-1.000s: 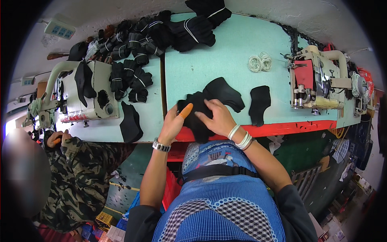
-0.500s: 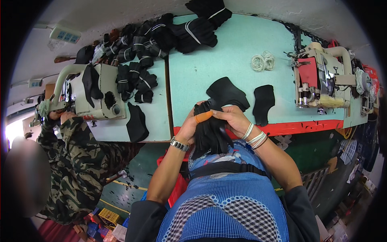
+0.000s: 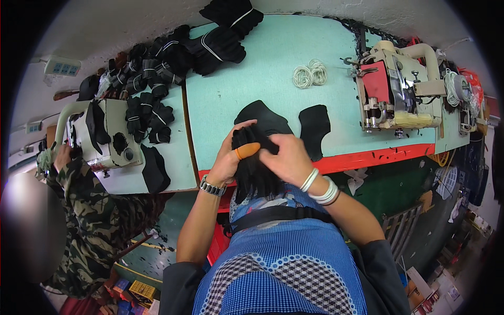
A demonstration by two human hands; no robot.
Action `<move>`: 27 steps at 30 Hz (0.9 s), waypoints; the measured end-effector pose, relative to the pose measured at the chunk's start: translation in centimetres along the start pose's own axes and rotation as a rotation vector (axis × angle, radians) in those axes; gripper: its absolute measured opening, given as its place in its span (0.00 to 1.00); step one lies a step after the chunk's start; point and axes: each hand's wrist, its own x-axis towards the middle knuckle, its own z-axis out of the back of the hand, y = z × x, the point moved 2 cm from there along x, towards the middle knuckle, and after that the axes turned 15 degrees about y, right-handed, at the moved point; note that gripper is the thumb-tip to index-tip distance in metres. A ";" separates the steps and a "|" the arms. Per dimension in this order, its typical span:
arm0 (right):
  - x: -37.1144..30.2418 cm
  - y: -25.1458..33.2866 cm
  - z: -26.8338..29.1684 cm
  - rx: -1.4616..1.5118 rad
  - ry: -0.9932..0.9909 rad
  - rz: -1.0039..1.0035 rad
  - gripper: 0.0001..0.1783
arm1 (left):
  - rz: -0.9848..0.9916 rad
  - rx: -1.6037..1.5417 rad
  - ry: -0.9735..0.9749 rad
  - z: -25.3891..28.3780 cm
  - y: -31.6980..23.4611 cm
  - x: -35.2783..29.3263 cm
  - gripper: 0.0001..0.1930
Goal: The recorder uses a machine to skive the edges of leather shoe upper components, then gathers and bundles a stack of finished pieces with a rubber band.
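Observation:
A thick bundle of black fabric pieces [image 3: 255,181] is gripped in my left hand [image 3: 226,164], in front of the table edge. An orange cover [image 3: 247,150] sits on that hand's thumb, which presses across the bundle. My right hand [image 3: 292,164] is closed at the bundle's right side, its curled fingers on the black pieces; its fingertips are partly hidden. Just beyond my hands, a stack of cut black pieces [image 3: 264,116] lies on the table. One more black piece [image 3: 315,131] lies to its right.
The pale green table [image 3: 236,79] has a red front edge [image 3: 378,158]. Coils of white cord [image 3: 310,74] lie farther back. Sewing machines stand at right [image 3: 401,94] and left [image 3: 113,131]. Tied black bundles [image 3: 215,50] are piled back left. A co-worker in a camouflage jacket [image 3: 92,220] sits at left.
My right hand has shifted from pinching near the orange thumb cover to the bundle's right side, fingers more curled. My left hand keeps its grip. The whole view has shifted, moving the table leftward.

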 end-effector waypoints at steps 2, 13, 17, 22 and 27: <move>-0.1 -1.8 2.4 0.055 -0.164 -0.044 0.11 | 0.012 -0.074 0.014 0.6 0.4 -0.5 0.24; -0.5 0.4 1.3 0.253 0.090 0.110 0.36 | -0.069 -0.618 0.163 -0.2 -0.4 0.5 0.27; -1.0 -0.1 -0.3 0.014 0.192 0.158 0.35 | 0.012 -0.621 0.021 -1.2 1.2 -2.1 0.27; -0.5 0.1 -0.2 0.103 0.187 0.209 0.32 | -0.051 -0.668 -0.056 -0.8 0.5 -2.1 0.28; -0.5 1.3 0.6 0.282 0.205 0.130 0.27 | 0.028 -0.556 0.010 1.1 0.2 -2.8 0.28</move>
